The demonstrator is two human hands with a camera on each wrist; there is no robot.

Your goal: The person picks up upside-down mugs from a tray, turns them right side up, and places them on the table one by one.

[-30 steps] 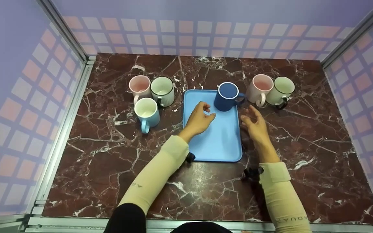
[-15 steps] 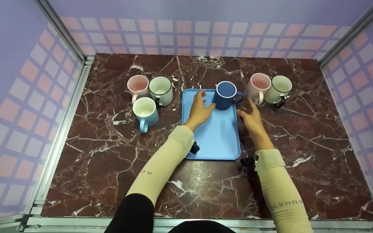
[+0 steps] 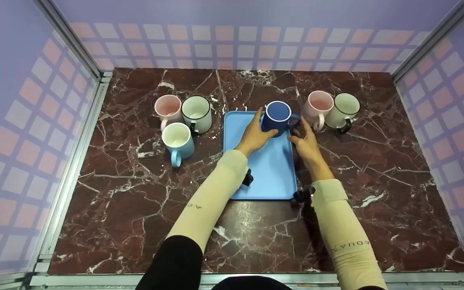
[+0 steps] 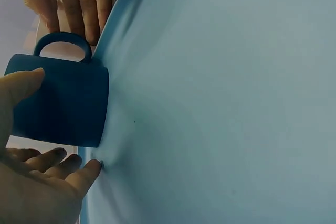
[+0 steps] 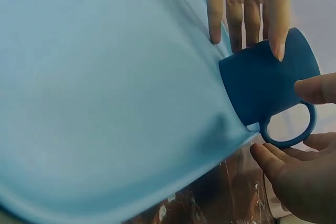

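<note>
A dark blue mug with a white rim stands upright on the far right part of the light blue tray, its handle pointing right past the tray edge. My left hand is spread around the mug's left side, thumb across its front. In the left wrist view a small gap shows between the blue mug and the left fingers. My right hand is beside the handle, thumb and fingers apart. The right wrist view shows its fingertips close to the handle and the thumb overlapping the mug.
Left of the tray stand a pink mug, a pale green mug with black handle, and a light blue mug. Right of it, a pink mug and another pale green mug stand side by side. Patterned walls enclose the marble-patterned table.
Both hands have moved in on the blue mug: the left forward and right to its side, the right leftward and forward to the handle. The mugs and tray have stayed put.
</note>
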